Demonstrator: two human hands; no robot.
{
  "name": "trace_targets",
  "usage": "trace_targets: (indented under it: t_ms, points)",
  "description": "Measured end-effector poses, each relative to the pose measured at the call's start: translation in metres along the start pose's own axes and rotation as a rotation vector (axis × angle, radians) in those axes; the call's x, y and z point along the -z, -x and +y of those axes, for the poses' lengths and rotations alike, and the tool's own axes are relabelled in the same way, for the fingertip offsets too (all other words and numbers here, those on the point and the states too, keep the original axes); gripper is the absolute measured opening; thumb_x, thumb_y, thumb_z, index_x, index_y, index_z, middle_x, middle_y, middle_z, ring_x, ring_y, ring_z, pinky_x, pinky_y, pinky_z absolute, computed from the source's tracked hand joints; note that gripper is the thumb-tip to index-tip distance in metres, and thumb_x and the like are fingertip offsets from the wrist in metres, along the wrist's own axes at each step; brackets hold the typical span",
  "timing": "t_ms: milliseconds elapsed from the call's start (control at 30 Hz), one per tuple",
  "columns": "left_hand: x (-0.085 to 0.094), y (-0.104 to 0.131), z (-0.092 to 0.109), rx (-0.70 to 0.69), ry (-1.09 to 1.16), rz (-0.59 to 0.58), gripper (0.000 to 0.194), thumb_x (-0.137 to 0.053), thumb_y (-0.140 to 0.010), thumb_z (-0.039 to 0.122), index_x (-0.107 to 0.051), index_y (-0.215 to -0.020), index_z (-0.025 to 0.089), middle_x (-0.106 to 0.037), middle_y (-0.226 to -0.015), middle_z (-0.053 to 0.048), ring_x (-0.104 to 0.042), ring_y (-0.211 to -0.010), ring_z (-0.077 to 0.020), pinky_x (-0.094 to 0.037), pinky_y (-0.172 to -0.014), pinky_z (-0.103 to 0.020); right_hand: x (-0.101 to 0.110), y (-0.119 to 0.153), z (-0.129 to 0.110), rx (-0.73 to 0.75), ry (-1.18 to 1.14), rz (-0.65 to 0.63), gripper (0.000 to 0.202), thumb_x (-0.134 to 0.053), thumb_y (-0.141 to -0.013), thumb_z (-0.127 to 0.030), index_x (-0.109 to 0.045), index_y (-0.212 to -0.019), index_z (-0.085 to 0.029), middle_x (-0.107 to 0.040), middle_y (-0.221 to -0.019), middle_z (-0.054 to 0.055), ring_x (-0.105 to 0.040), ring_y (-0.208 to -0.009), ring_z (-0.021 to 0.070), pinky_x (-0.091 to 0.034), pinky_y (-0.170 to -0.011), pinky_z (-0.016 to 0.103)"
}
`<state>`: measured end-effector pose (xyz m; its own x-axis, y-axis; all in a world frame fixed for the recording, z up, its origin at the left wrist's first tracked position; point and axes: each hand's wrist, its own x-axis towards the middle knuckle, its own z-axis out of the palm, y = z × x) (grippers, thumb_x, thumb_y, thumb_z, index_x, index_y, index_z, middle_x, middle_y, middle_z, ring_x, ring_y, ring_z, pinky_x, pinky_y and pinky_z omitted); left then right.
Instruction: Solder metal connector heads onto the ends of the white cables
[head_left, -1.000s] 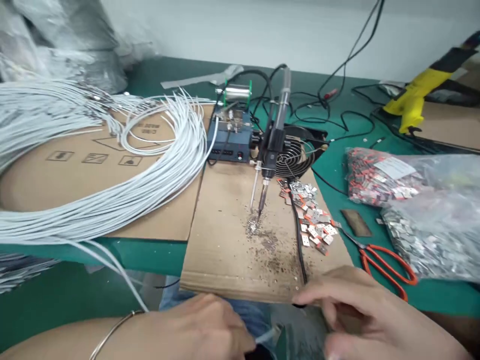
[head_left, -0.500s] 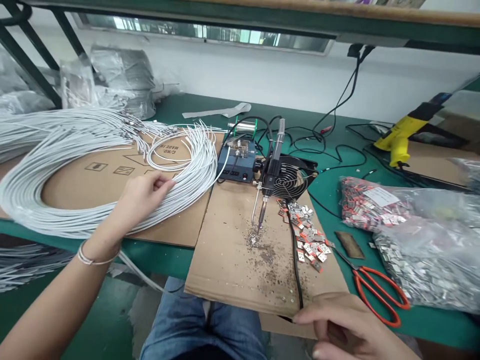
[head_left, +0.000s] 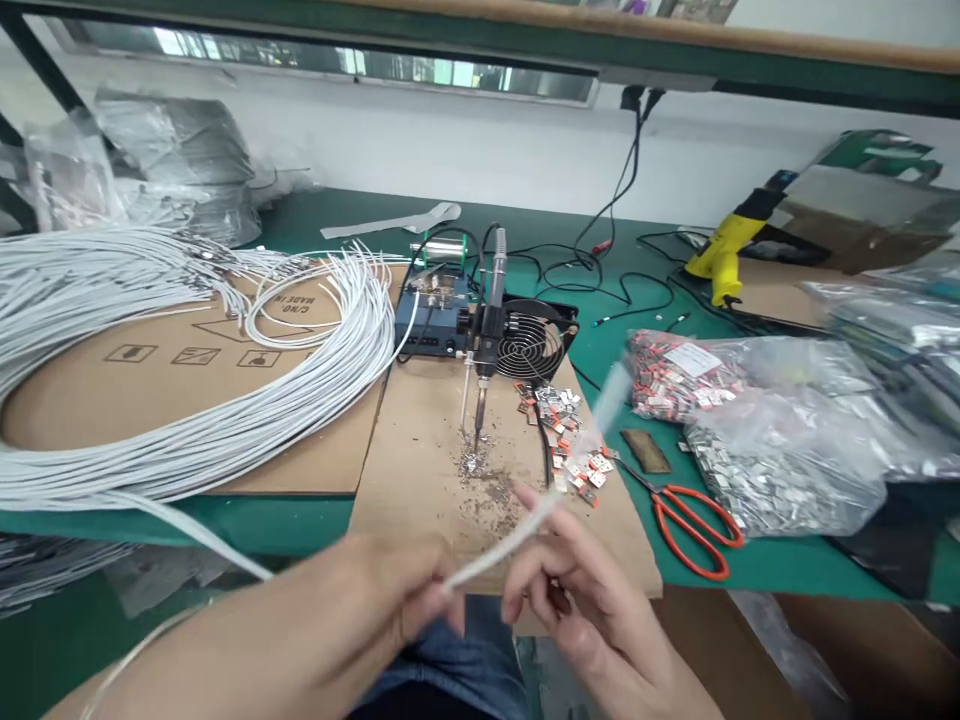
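My left hand (head_left: 405, 590) is closed in a pinch around a white cable (head_left: 499, 550), low in front of the cardboard. The cable's free end slants up to the right and is smeared by motion. Close beside it, my right hand (head_left: 581, 600) has its index finger stretched out and the others loosely curled apart; the cable passes by that index finger. Behind my hands, a soldering iron (head_left: 491, 320) points down in its stand over a cardboard sheet (head_left: 420, 430) strewn with solder bits. Small metal connectors with orange parts (head_left: 592, 465) lie to its right.
A large bundle of white cables (head_left: 300, 400) covers the left side. A blue soldering unit (head_left: 431, 325), a round fan (head_left: 532, 345) and a solder spool (head_left: 442, 250) stand behind. On the right lie orange-handled scissors (head_left: 694, 530), bags of metal parts (head_left: 765, 480) and a yellow tool (head_left: 724, 255).
My left hand has left the cable bundle, moving right and down, and now grips a white cable. My right hand has risen leftward to meet it. The view has turned rightward.
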<state>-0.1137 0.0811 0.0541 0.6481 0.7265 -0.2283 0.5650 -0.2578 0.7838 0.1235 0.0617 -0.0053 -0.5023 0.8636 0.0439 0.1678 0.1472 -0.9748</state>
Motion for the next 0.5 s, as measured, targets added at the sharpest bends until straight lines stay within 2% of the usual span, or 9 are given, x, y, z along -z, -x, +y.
trace_targets:
  t_ms: [67,100,133,167,233,300,400,433,500]
  points:
    - [-0.013,0.003,-0.007,0.037,-0.084,-0.208,0.028,-0.036,-0.094,0.029,-0.061,-0.084,0.022,-0.066,-0.074,-0.001,-0.060,-0.064,-0.0146,-0.044,-0.057,-0.021,-0.010,-0.003,-0.004,-0.028,-0.059,-0.001,0.037,-0.036,-0.095,-0.041,-0.056,-0.114,-0.017,-0.060,-0.073,0.004,-0.053,-0.064,0.0088,-0.043,-0.062,0.019]
    - [-0.018,0.004,-0.012,0.046,-0.094,-0.244,0.028,-0.037,-0.094,0.028,-0.063,-0.088,0.022,-0.067,-0.077,-0.002,-0.062,-0.066,-0.0162,-0.045,-0.058,-0.022,-0.014,-0.005,-0.006,-0.056,-0.046,-0.022,0.035,-0.034,-0.096,-0.037,-0.061,-0.098,-0.015,-0.058,-0.069,0.004,-0.052,-0.063,0.0077,-0.042,-0.062,0.018]
    - [-0.023,0.004,-0.017,0.041,-0.079,-0.200,0.027,-0.038,-0.094,0.027,-0.064,-0.094,0.022,-0.068,-0.083,-0.004,-0.063,-0.073,-0.0179,-0.046,-0.063,-0.024,-0.019,-0.007,-0.006,-0.086,-0.007,-0.054,0.036,-0.032,-0.097,-0.033,-0.060,-0.085,-0.014,-0.057,-0.066,0.003,-0.052,-0.064,0.0071,-0.041,-0.063,0.017]
    - [-0.027,0.002,-0.021,0.016,-0.032,-0.100,0.027,-0.039,-0.093,0.026,-0.065,-0.099,0.023,-0.069,-0.090,-0.005,-0.063,-0.080,-0.0190,-0.047,-0.069,-0.026,-0.024,-0.009,-0.006,-0.108,0.043,-0.103,0.036,-0.033,-0.096,-0.031,-0.059,-0.079,-0.013,-0.057,-0.066,0.003,-0.052,-0.065,0.0070,-0.042,-0.066,0.017]
    - [-0.039,-0.004,-0.028,-0.056,0.146,0.165,0.027,-0.042,-0.093,0.024,-0.065,-0.107,0.022,-0.068,-0.100,-0.007,-0.061,-0.093,-0.0196,-0.046,-0.082,-0.028,-0.034,-0.011,-0.003,-0.137,0.137,-0.197,0.032,-0.036,-0.094,-0.027,-0.060,-0.078,-0.014,-0.058,-0.069,0.002,-0.054,-0.070,0.0081,-0.042,-0.070,0.018]
    - [-0.052,-0.013,-0.033,-0.082,0.384,0.314,0.019,-0.052,-0.088,0.024,-0.069,-0.094,0.019,-0.069,-0.088,-0.007,-0.061,-0.085,-0.0181,-0.047,-0.077,-0.027,-0.041,-0.011,0.003,-0.160,0.178,-0.258,0.032,-0.037,-0.093,-0.025,-0.060,-0.075,-0.014,-0.060,-0.072,0.003,-0.055,-0.074,0.0091,-0.042,-0.070,0.018]
    - [-0.072,-0.026,-0.039,0.048,0.798,0.355,0.016,-0.067,-0.077,0.030,-0.066,-0.071,0.015,-0.065,-0.068,-0.003,-0.058,-0.062,-0.0129,-0.046,-0.057,-0.022,-0.039,-0.006,0.011,-0.164,0.218,-0.285,0.029,-0.043,-0.091,-0.028,-0.063,-0.075,-0.014,-0.062,-0.073,0.003,-0.054,-0.073,0.0097,-0.040,-0.067,0.019]
    - [-0.076,-0.028,-0.039,0.089,0.918,0.350,0.019,-0.069,-0.075,0.032,-0.063,-0.069,0.015,-0.064,-0.064,-0.002,-0.057,-0.058,-0.0113,-0.045,-0.054,-0.020,-0.035,-0.004,0.013,-0.175,0.230,-0.260,0.027,-0.047,-0.090,-0.030,-0.065,-0.078,-0.015,-0.062,-0.072,0.002,-0.053,-0.070,0.0093,-0.040,-0.066,0.019]
    - [-0.080,-0.030,-0.039,0.133,1.091,0.298,0.024,-0.071,-0.074,0.035,-0.058,-0.069,0.015,-0.063,-0.059,0.000,-0.058,-0.053,-0.0096,-0.045,-0.053,-0.018,-0.025,0.000,0.015,-0.218,0.218,-0.117,0.022,-0.054,-0.087,-0.035,-0.067,-0.086,-0.018,-0.061,-0.070,0.001,-0.050,-0.064,0.0077,-0.037,-0.062,0.019]
